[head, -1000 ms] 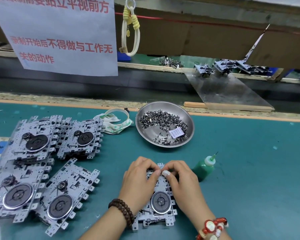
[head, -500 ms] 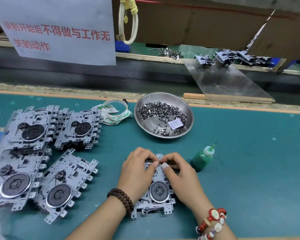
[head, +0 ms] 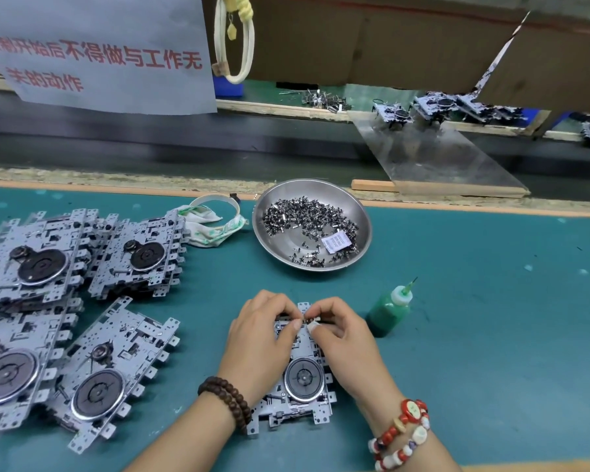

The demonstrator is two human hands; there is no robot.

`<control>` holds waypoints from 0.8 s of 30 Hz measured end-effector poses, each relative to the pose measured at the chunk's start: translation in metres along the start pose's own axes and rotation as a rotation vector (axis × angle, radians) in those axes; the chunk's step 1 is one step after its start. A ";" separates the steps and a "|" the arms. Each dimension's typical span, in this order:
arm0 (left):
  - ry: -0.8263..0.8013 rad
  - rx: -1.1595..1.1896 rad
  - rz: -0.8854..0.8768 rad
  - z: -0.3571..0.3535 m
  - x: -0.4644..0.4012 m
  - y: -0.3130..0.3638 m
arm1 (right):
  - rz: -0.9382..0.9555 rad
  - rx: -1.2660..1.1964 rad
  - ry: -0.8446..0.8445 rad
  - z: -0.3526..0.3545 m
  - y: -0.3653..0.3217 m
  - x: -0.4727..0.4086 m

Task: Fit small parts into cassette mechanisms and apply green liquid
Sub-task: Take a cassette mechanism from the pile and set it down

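Nearest the camera, one cassette mechanism lies flat on the green bench mat, its round flywheel facing up. Both hands rest on its far end. The left hand has its fingers curled down onto the plate, thumb tip meeting the right hand's. The right hand has thumb and forefinger pinched together at the top edge of the mechanism; a small part appears to be between them, but it is too small to confirm. A dark bead bracelet sits on the left wrist, a red and white one on the right.

Just right of the right hand, a small bottle of green liquid stands upright, untouched, nozzle tilted away.

To the left, a group of further mechanisms lies overlapping in stacks.

Beyond the hands, a steel bowl holds loose small metal parts and a paper slip. A cloth and tape ring lie beside it.

Farther back runs a dark conveyor, with a printed notice hanging above it and more mechanisms on the far side.
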State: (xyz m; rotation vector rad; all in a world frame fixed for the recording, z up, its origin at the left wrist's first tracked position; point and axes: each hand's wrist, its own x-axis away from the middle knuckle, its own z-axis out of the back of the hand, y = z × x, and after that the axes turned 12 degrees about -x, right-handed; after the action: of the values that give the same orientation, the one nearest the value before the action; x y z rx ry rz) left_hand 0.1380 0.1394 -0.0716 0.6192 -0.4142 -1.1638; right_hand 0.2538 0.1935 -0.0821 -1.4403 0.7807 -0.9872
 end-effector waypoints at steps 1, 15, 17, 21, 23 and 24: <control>0.001 -0.001 -0.001 0.000 0.000 0.000 | -0.003 0.003 0.009 0.000 0.000 -0.001; 0.210 -0.118 -0.233 -0.009 0.014 -0.003 | -0.059 -0.027 0.069 -0.008 0.005 -0.004; 0.221 -0.117 -0.236 -0.010 0.015 -0.005 | -0.062 -0.028 0.076 -0.009 0.005 -0.003; 0.220 -0.119 -0.221 -0.010 0.014 -0.004 | -0.028 0.036 0.068 -0.010 0.006 0.001; 0.222 -0.159 -0.240 -0.009 0.014 -0.003 | -0.002 0.093 0.080 -0.012 0.008 0.003; 0.221 -0.176 -0.245 -0.008 0.014 -0.003 | 0.001 0.113 0.082 -0.012 0.008 0.003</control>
State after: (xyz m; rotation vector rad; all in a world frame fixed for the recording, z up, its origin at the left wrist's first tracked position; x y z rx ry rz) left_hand 0.1458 0.1272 -0.0801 0.6486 -0.0472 -1.3318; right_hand 0.2448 0.1849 -0.0899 -1.3091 0.7730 -1.0783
